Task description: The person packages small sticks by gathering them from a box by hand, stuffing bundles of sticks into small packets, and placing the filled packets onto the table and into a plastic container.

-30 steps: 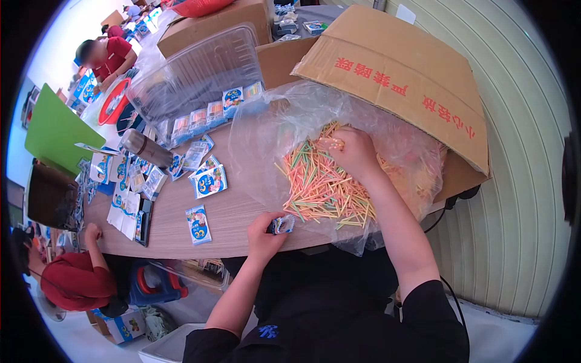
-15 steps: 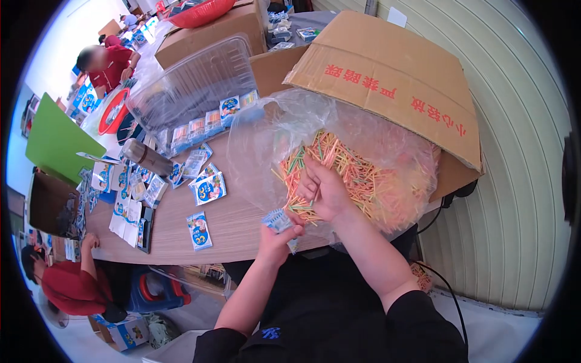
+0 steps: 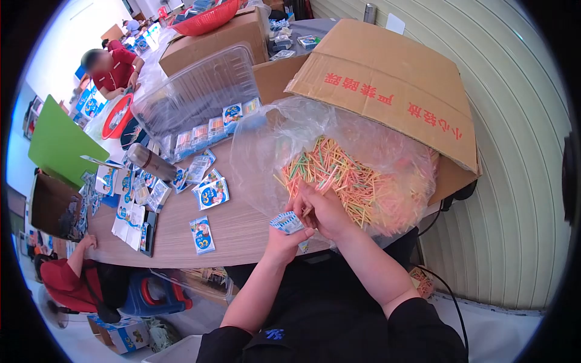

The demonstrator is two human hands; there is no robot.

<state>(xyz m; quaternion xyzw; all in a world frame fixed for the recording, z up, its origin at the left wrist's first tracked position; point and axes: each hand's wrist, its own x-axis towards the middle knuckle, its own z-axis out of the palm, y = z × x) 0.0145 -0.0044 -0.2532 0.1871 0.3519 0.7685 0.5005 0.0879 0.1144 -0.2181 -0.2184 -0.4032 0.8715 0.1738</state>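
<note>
My left hand [image 3: 287,244] is closed on a small blue-and-white packet [image 3: 285,222] just off the table's front edge. Close beside it, my right hand [image 3: 330,213] has its fingers curled together near the packet's end. A few thin coloured sticks seem to show between those fingers, mostly hidden. Behind both hands a clear plastic bag [image 3: 260,142] lies open with a heap of thin pink, yellow and green sticks [image 3: 345,175] in it. The bag comes out of a tilted cardboard box [image 3: 387,78].
Filled packets [image 3: 202,235] lie on the table [image 3: 175,245] to the left. Further back are a clear plastic tray [image 3: 193,91] with a row of packets, a steel flask [image 3: 151,161] and a red basket [image 3: 209,17]. Two co-workers in red [image 3: 115,69] sit along the left.
My right hand has drawn back from the stick heap towards the packet in my left hand. The left hand has shifted slightly right, still holding the packet.
</note>
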